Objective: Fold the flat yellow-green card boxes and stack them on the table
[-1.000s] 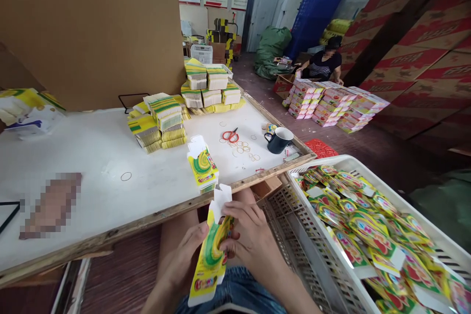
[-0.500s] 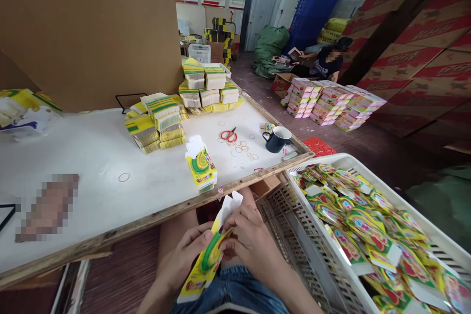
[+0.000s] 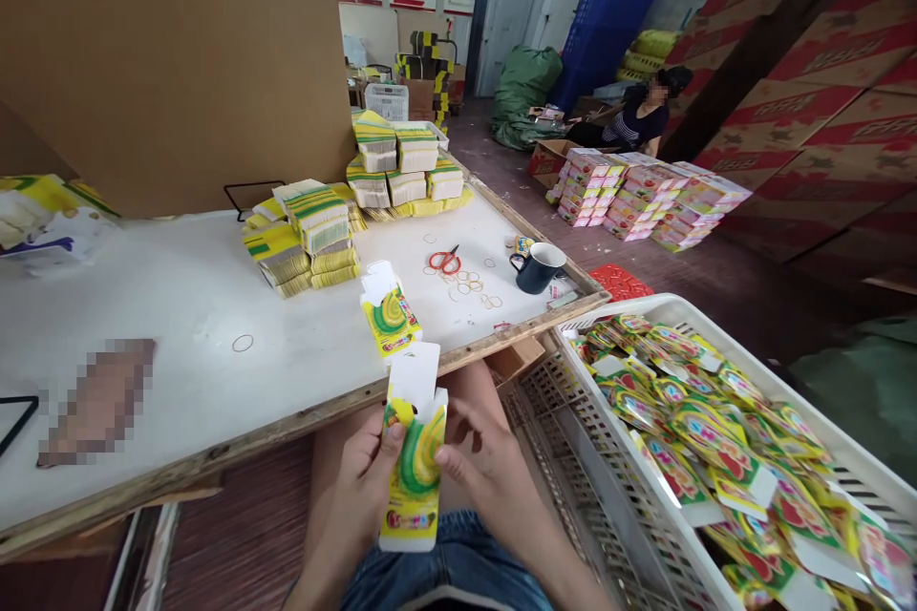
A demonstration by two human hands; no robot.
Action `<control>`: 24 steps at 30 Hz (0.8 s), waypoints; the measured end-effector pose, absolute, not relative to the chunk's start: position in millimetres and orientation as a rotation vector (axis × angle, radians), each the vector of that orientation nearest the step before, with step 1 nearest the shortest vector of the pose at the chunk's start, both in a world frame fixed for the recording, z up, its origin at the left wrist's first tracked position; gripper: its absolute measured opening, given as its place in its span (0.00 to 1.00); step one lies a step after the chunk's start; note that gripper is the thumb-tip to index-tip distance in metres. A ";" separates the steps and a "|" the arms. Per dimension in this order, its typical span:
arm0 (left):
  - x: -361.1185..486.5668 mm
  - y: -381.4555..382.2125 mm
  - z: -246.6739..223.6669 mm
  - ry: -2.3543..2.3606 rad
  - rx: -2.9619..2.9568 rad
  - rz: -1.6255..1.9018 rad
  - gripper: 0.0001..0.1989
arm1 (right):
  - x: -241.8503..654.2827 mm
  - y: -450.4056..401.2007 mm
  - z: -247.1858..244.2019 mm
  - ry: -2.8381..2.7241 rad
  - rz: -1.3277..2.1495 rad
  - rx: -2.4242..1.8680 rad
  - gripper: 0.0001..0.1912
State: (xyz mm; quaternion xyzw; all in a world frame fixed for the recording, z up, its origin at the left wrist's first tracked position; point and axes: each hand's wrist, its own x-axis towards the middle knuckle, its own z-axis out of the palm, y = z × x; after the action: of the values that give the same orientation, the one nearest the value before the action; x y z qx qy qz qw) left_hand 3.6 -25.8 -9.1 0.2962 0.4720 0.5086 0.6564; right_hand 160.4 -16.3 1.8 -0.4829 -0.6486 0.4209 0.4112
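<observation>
A yellow and green carton [image 3: 416, 473] with white open flaps at its top is held upright over my lap, its printed face toward me. My left hand [image 3: 358, 468] grips its left edge, thumb on the front. At the right edge, my right hand [image 3: 483, 458] touches the carton with its thumb, its fingers curled beside it. Just beyond, a small pile of similar flat cartons [image 3: 391, 313] lies at the table's front edge. Bundled carton stacks [image 3: 315, 220] stand farther back on the white table [image 3: 179, 305].
Red-handled scissors [image 3: 445, 260], rubber bands [image 3: 469, 283] and a dark mug [image 3: 537, 267] sit on the table's right part. A white crate [image 3: 670, 308] full of colourful packs stands at the right. A person [image 3: 637, 119] sits behind stacked pink boxes [image 3: 623, 196].
The carton has turned from slanted to upright, its face now toward me and its flaps spread. My right hand has moved from the flaps down to the side. The seated person's arms have lowered.
</observation>
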 end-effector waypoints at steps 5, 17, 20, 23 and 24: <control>10.3 -27.2 -15.5 1.217 0.934 1.178 0.26 | 149.9 -20.9 -14.7 -1.550 1.136 -1.312 0.16; -13.0 -27.4 -8.9 0.938 1.070 0.957 0.32 | 161.1 -20.8 -17.6 -1.389 1.278 -0.982 0.21; -18.1 -27.6 -11.0 0.897 1.076 0.912 0.27 | 168.6 -19.0 -14.3 -1.472 1.389 -0.948 0.19; -16.9 -30.4 -14.0 0.897 1.078 0.865 0.20 | 175.6 -14.9 -10.5 -1.581 1.433 -0.984 0.07; -15.4 -31.2 -14.6 0.893 1.079 0.852 0.18 | 176.9 -13.4 -9.9 -1.612 1.400 -1.011 0.07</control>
State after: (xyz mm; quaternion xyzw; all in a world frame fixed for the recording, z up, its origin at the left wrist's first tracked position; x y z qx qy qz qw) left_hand -15.4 -31.2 -14.6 0.4809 0.3982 0.3800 0.6825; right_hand 176.9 -13.4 -9.9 -0.3960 -0.6311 0.5482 0.3799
